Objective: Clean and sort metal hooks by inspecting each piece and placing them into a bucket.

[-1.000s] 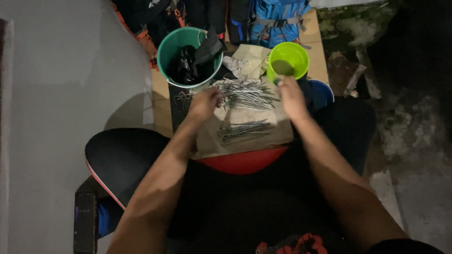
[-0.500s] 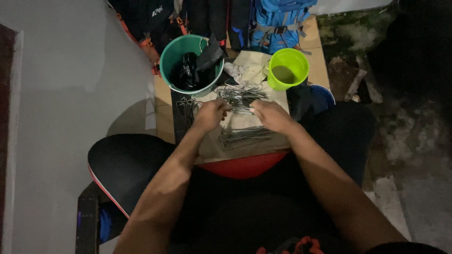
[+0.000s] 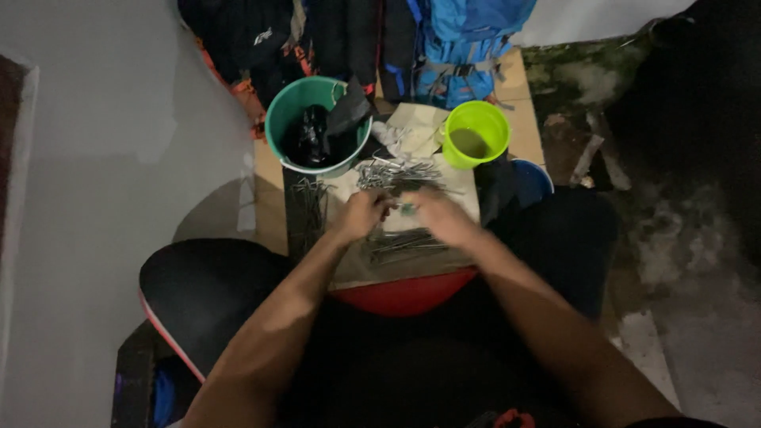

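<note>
Metal pins [image 3: 396,173], thin and grey, lie heaped on a pale board [image 3: 468,198] that rests over a red basin [image 3: 408,293] in front of the person; a second bundle of pins [image 3: 404,244] lies nearer, just below the hands. Left hand [image 3: 363,214] and right hand [image 3: 434,215] meet over the middle of the board, fingers curled inward and nearly touching each other, with a small object pinched between them; what it is cannot be told, nor exactly which fingers hold it. Dark pins [image 3: 311,206] stand in a separate cluster at the board's left edge. Green bucket [image 3: 285,119], behind the board to the left, holds dark items. Lime-green cup [image 3: 476,133], behind to the right, holds liquid. Crumpled pale cloth [image 3: 412,131] lies between bucket and cup. Blue backpack [image 3: 468,47] and dark bags [image 3: 261,40] stand at the back. Blue container [image 3: 535,178] shows partly, just right of the board.
</note>
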